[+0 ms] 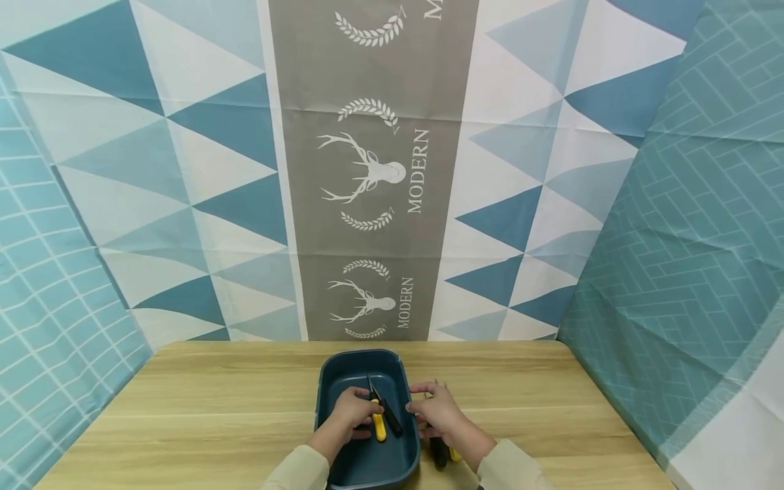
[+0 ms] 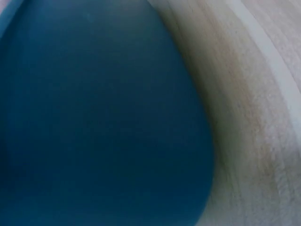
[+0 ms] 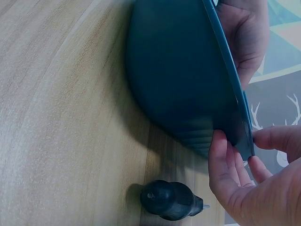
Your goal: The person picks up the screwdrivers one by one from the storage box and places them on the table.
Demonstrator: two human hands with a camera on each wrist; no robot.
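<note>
A dark blue bin [image 1: 343, 469] stands on the wooden table. My left hand [image 1: 350, 412] reaches over its left side and pinches a yellow-handled screwdriver [image 1: 379, 427], thumb across the upper handle; its lower fingers are partly hidden. Beside it in the bin lies a black-handled screwdriver [image 1: 390, 420], its thin tip pointing away. My right hand [image 3: 256, 179] grips the bin's right rim, thumb inside and fingers against the outer wall. On the table just outside that wall lies another black-handled screwdriver [image 3: 169, 200]. The left wrist view shows only the blue bin wall [image 2: 103, 113] and table.
Under my right forearm a yellow handle [image 1: 454, 454] shows next to the black one on the table. The wooden table [image 1: 202, 408] extends to both sides. Patterned cloth [image 1: 373, 231] hangs behind it, with tiled-pattern cloth at left and right.
</note>
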